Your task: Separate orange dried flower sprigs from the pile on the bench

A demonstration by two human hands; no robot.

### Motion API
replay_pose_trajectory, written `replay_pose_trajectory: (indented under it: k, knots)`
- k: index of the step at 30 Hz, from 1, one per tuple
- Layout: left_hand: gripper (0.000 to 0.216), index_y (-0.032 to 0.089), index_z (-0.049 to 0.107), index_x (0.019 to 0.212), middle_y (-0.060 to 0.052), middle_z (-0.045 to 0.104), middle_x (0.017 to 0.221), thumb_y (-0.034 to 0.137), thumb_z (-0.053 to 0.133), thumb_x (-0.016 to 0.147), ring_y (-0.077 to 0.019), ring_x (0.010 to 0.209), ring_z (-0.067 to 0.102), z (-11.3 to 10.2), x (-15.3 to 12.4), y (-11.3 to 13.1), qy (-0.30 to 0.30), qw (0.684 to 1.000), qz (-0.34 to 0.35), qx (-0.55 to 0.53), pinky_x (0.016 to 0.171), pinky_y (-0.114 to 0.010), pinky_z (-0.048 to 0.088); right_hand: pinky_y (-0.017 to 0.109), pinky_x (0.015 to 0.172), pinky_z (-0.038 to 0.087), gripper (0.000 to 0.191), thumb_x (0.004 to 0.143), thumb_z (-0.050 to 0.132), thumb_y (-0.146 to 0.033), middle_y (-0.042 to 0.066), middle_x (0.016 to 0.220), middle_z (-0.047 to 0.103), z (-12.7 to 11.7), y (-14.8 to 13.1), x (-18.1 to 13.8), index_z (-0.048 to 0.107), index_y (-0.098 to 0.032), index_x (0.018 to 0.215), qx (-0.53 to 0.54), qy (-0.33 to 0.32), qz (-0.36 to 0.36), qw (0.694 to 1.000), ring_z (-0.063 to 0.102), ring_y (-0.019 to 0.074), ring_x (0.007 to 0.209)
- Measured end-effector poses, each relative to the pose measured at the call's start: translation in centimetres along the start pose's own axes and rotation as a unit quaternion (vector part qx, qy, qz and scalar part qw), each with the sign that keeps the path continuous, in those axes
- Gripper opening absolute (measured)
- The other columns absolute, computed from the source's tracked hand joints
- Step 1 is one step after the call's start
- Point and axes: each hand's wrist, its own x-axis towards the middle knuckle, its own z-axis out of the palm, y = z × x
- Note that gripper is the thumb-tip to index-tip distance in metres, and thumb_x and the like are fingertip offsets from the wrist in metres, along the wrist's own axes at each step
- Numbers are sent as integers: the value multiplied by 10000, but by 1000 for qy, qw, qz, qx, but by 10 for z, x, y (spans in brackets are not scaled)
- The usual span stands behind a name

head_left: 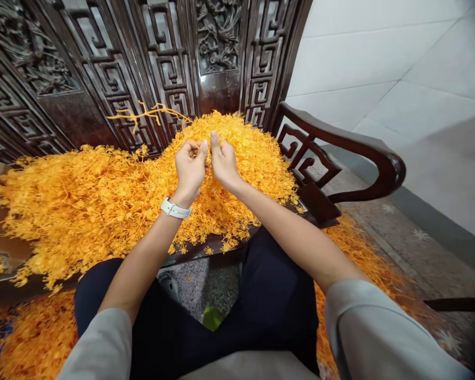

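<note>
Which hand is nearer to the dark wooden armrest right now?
Right. The right hand is at the orange pile, left of the armrest; the left hand is farther left, farther from the armrest.

Sprigs (pixel 75 200) on bench (pixel 219 95), armrest (pixel 348 141) at right

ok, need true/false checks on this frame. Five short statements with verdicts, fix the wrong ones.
1. A pale watch band circles the left forearm near the wrist. True.
2. The left hand and the right hand are spread far apart. False: they are close together.
3. The dark bench has a carved openwork back. True.
4. The orange heap is all the orange material in view. False: orange strands also lie on the floor.
5. A green item shows between the legs. True.
</note>
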Motion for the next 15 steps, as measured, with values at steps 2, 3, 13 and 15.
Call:
replay_pose_trajectory:
  k: [2,3,13,15]
  knots:
    - [248,198,589,735,32,546,655,214,735,935,-80,508,448,-4,4,1,24,998,-57,-23,488,-226,369,270,518,356,678,927,365,-888,-33,609,385,1,-3,0,373,-250,697,37,18,-6,999,411,120,580]
    - [241,198,582,735,34,541,656,195,729,927,-78,499,434,-7,7,2,48,995,-77,-29,478,-225,352,266,500,322,681,924,389,-883,-46,586,347,3,-5,-2,349,-251,674,49,3,-14,999,366,109,553]
    - [277,188,607,607,7,628,691,4,664,806,-96,613,525,-26,28,18,127,992,6,-8,609,-231,429,313,645,384,571,1069,364,-677,25,714,566,33,-42,-42,535,-219,774,-62,-35,-115,991,507,148,669]
    - [286,190,625,600,1,646,706,-9,664,801,-100,648,553,-27,29,18,121,992,32,-7,675,-241,459,340,708,412,547,1086,344,-643,49,774,608,30,-47,-47,570,-222,820,-113,-40,-133,984,546,173,711]
